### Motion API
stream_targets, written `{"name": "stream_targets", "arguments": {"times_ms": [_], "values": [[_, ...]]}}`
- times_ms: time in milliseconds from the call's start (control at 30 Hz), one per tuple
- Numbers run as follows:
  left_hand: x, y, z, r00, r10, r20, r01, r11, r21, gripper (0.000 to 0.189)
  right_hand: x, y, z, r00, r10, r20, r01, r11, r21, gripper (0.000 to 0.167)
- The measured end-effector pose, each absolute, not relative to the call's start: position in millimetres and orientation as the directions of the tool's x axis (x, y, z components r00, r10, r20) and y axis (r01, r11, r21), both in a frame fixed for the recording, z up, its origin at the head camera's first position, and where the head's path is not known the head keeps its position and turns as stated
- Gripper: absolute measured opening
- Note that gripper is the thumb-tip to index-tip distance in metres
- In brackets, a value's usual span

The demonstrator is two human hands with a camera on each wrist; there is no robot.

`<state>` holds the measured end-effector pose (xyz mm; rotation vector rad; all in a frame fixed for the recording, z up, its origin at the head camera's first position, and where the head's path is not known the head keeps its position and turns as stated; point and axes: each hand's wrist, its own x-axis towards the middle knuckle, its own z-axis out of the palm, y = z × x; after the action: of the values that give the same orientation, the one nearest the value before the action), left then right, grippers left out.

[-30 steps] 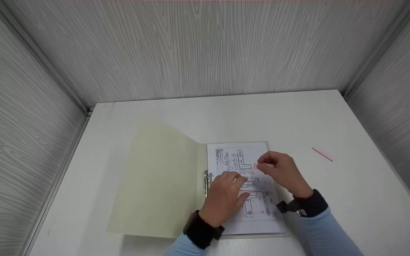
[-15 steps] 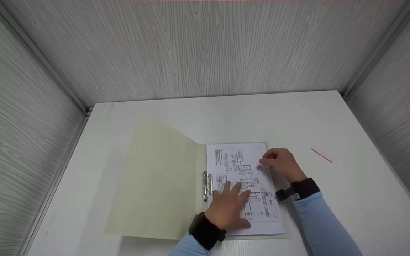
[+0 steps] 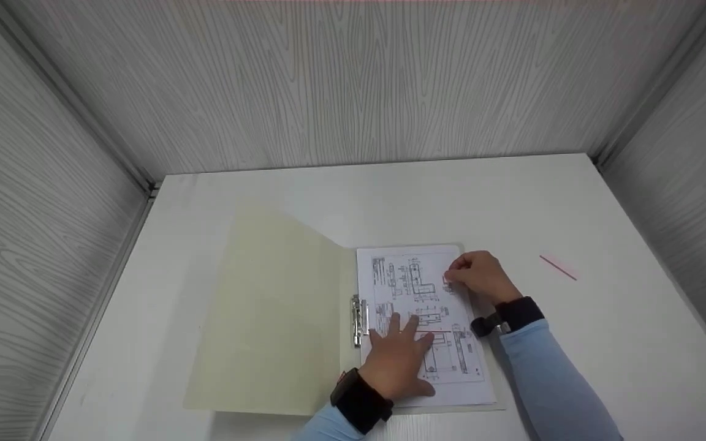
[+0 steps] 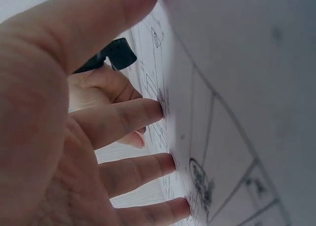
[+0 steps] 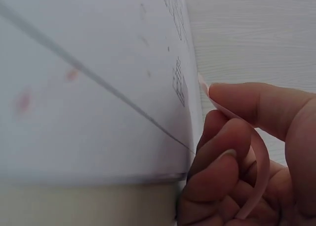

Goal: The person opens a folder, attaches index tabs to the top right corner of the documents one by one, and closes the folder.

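Note:
Sheets of printed technical drawings [image 3: 405,263] lie in a cream file folder [image 3: 267,318], whose cover is opened to the left. My left hand [image 3: 399,361] rests on the top sheet with fingers spread; in the left wrist view its fingertips [image 4: 165,161] press on the paper. At the sheet's right edge, my right hand [image 3: 482,275] pinches a pink paper strip between thumb and forefinger. The right wrist view shows this strip [image 5: 264,161] curling down past the palm, its other end close to the page. A thin red line [image 3: 442,331] crosses the sheet beside my left fingers.
A metal clip [image 3: 356,321] sits along the folder's spine. Another pink strip with a red edge [image 3: 558,267] lies on the white table [image 3: 512,202] to the right. Wood-grained panels [image 3: 353,86] enclose the table at the back and sides.
My left hand has shifted down and spread flat on the sheet. My right hand has moved slightly up and toward the page's right edge, still pinching the pink strip.

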<state>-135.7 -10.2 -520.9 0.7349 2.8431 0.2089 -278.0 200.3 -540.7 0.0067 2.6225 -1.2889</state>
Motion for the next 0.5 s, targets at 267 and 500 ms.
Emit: {"name": "stream_targets", "arguments": {"times_ms": [267,500], "values": [[-136.4,-9.7,-522.9,-0.855,0.496,-0.153,0.463,0.862,0.206,0.091,-283.1,201.9,-540.0,-0.970,-0.099,-0.223,0.111,0.635,-0.764,0.017],[-135.7,-10.4,-522.0,-0.854,0.495,-0.159,0.457,0.861,0.224,0.092,-285.2,202.6,-539.5,-0.969,-0.125,-0.211,0.078,0.657,-0.750,0.016]]}}
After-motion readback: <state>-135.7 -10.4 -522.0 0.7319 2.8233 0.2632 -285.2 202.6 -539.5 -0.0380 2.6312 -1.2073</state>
